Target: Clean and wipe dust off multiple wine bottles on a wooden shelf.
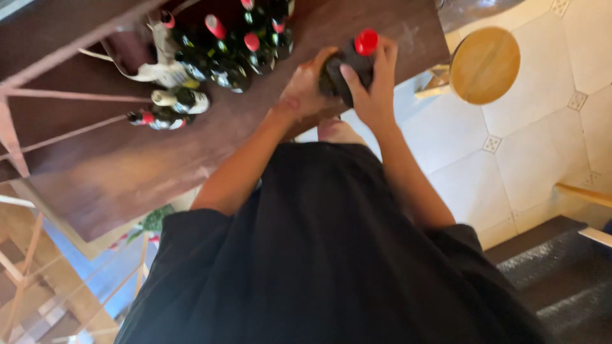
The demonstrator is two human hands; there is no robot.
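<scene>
Both my hands grip one dark bottle [346, 69] with a red cap, held above the near edge of a dark brown wooden table [127, 172]. My left hand [306, 86] wraps its left side and my right hand [373, 89] covers its right side, fingers over the body. Several more dark bottles with red caps [233, 51] stand grouped on the table beyond my hands, and two lie on their sides [172, 108] further left. My black garment fills the lower part of the view.
A round wooden stool [484, 65] stands on the pale tiled floor [542, 140] to the right. A white object [162, 70] sits among the bottles. Wooden rails [13, 134] run along the left, and dark steps [561, 280] lie at lower right.
</scene>
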